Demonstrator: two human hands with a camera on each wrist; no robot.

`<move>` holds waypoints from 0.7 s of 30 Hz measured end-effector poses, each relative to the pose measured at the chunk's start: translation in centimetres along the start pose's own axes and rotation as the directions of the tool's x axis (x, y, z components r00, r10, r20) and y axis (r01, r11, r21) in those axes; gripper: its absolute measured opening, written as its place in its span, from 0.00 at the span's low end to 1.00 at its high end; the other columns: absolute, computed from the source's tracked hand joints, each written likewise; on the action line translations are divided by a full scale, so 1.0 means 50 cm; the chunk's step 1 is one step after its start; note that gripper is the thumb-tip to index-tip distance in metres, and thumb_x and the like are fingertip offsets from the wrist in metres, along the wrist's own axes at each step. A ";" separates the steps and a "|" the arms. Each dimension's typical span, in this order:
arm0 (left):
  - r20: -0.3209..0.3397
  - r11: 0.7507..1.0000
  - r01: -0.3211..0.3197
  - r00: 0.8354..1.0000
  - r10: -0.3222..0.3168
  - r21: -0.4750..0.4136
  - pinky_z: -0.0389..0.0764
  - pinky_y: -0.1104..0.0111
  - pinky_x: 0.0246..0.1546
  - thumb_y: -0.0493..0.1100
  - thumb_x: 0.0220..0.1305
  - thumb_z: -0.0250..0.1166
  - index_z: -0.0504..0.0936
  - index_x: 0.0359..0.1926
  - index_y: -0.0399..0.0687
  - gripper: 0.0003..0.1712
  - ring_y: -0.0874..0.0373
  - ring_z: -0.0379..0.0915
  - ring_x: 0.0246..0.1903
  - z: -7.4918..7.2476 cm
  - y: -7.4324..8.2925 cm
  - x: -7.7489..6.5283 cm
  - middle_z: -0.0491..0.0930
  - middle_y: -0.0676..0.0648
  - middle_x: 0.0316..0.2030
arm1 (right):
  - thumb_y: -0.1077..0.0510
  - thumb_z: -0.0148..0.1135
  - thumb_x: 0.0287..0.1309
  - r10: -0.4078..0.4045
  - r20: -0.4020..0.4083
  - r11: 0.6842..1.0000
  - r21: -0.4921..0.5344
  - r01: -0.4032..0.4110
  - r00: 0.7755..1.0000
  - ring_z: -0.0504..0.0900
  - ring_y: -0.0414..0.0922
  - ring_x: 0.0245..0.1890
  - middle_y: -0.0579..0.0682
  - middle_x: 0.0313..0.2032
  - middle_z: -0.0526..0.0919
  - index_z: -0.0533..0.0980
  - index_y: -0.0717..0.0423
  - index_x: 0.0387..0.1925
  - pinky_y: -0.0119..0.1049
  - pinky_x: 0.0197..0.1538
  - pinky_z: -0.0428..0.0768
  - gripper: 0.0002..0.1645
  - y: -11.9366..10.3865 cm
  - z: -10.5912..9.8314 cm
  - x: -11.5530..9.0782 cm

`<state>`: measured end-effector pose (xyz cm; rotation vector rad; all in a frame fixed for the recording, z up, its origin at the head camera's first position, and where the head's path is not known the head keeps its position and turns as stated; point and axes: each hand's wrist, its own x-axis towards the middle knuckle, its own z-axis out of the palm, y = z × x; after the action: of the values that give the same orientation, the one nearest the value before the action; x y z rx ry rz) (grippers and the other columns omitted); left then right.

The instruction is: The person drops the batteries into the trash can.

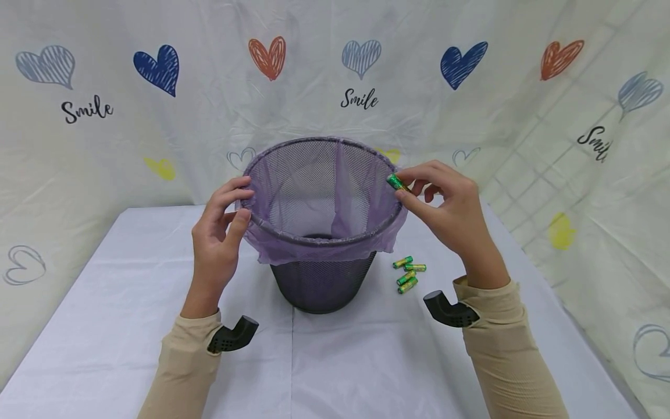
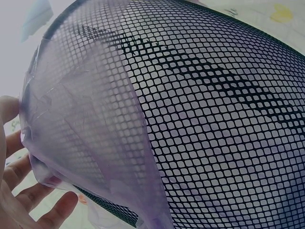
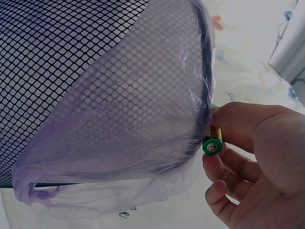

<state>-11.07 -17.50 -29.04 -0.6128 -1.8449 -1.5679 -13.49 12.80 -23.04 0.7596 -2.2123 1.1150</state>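
A black mesh wastebasket (image 1: 319, 291) stands upright, lined with a thin purple bag (image 1: 319, 251) folded out over its rim. My left hand (image 1: 217, 238) touches the left side of the rim, its fingers spread and gently bent along the bag's edge. At the right side of the rim, my right hand (image 1: 445, 201) pinches a green-and-gold battery (image 1: 398, 182) between thumb and fingers. One flat end of that battery (image 3: 212, 146) shows in the right wrist view, right beside the bagged rim. Several more batteries (image 1: 407, 284) lie loosely together on the table, right of the wastebasket's base.
A white cloth covers the table (image 1: 131, 291). Behind it hangs a pale curtain (image 1: 314, 110) printed with hearts and the word "Smile". Black wrist devices (image 1: 451, 310) are strapped over both beige sleeves (image 1: 508, 349).
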 end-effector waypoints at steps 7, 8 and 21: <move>-0.001 1.000 -0.005 1.000 0.005 -0.007 0.71 0.73 0.47 0.32 0.63 0.52 0.70 0.50 0.24 0.16 0.47 0.59 0.63 0.000 -0.001 0.001 0.67 0.32 0.58 | 0.69 0.65 0.46 -0.014 0.002 1.000 0.003 0.014 1.000 0.71 0.40 0.31 0.52 0.32 0.79 0.80 0.62 0.38 0.27 0.33 0.69 0.13 0.005 0.003 -0.001; -0.002 1.000 -0.006 1.000 0.006 -0.008 0.71 0.73 0.46 0.32 0.63 0.52 0.70 0.50 0.24 0.16 0.47 0.59 0.63 0.000 -0.001 0.001 0.67 0.32 0.58 | 0.69 0.65 0.46 -0.013 0.002 1.000 0.000 0.013 1.000 0.71 0.40 0.31 0.51 0.32 0.79 0.80 0.62 0.38 0.27 0.33 0.69 0.13 0.006 0.003 -0.001; 0.000 1.000 -0.003 1.000 0.003 -0.002 0.70 0.73 0.47 0.34 0.63 0.52 0.71 0.51 0.27 0.17 0.49 0.59 0.63 -0.001 -0.002 0.000 0.67 0.35 0.59 | 0.68 0.65 0.47 -0.016 0.003 1.000 -0.011 0.016 1.000 0.71 0.35 0.31 0.51 0.33 0.80 0.80 0.61 0.39 0.26 0.33 0.69 0.13 0.019 0.009 -0.002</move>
<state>-11.13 -17.58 -29.11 -0.6160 -1.8426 -1.5679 -14.20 12.93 -23.84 0.7737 -2.2089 1.0942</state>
